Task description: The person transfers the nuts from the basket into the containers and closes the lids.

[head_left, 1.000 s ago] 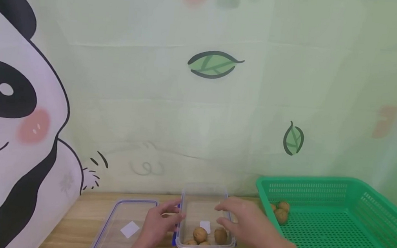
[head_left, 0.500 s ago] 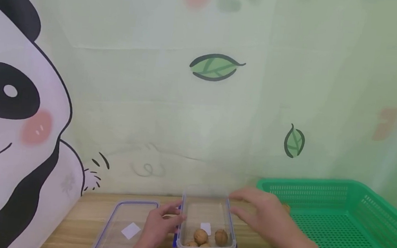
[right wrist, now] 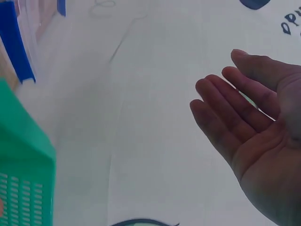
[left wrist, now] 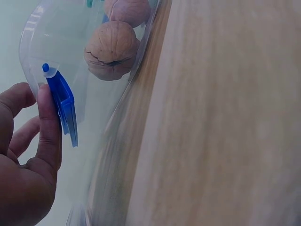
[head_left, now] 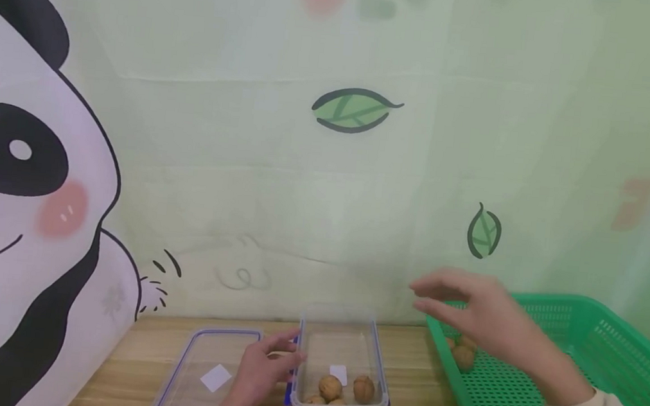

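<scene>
Currently my right hand (head_left: 484, 310) hangs raised by the far left corner of the green basket (head_left: 455, 394), thumb and fingers apart, while my left hand (head_left: 262, 368) pinches the left rim of the clear box (head_left: 379, 361), whose near end holds what look like four walnuts (head_left: 330, 388).

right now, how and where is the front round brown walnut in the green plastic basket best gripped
I'd pinch the front walnut by its rounded upper sides with the right hand, fingers coming from above and the right. The open-topped basket leaves room there, while other walnuts sit close behind and to its left.
</scene>
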{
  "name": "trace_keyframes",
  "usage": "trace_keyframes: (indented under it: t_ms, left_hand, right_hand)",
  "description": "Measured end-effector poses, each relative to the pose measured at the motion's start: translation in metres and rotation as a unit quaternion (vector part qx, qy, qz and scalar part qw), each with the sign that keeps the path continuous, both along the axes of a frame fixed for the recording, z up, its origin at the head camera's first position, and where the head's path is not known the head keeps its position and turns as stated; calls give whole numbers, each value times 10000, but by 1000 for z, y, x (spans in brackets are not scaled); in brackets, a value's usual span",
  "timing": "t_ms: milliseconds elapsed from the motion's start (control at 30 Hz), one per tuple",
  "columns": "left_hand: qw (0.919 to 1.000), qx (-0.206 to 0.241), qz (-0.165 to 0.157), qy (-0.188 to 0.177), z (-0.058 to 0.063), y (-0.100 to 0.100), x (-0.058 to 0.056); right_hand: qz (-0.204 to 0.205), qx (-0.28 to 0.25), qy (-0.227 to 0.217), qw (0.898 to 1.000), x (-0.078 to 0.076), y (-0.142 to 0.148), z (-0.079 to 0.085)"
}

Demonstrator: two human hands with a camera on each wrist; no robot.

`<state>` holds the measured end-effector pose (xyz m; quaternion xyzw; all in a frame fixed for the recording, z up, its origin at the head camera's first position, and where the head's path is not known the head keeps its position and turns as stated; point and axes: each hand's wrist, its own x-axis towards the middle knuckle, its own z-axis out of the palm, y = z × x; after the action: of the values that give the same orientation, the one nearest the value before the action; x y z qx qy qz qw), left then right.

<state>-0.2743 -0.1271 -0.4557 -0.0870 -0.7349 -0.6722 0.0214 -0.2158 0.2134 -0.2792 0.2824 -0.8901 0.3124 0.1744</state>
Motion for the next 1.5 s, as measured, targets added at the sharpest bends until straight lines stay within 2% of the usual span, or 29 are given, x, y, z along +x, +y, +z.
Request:
trace_keyframes:
  t_ms: [100,233,533,667,867,1167,1500]
  left_hand:
    - [10000,-27,5,-11,0,-1,0]
    - [10000,-82,27,-46,-1,-1,-1]
    - [9999,-116,19,-108,0,-1,-1]
    - [9998,-137,25,-111,-1,-1,-2]
    - [9999,-95,8,-77,-1,-1,-1]
    - [9999,-49,36,-95,0,-2,-1]
    - [9999,-90,49,-85,1,-2,0]
  right_hand:
    - [-9,-39,-144,9999,-8,10,7]
    - [-135,-185,-493,9985,-22,24,7]
    - [-336,-497,-824,9948,-50,53,-6]
    - [-340,-700,-1172,9901,-59,65,-16]
    - [-401,-856,-1420,9854,-67,78,-29]
    - [-522,-795,-1590,9827,-78,93,-42]
    - [-592,-502,-2197,9725,-89,109,-56]
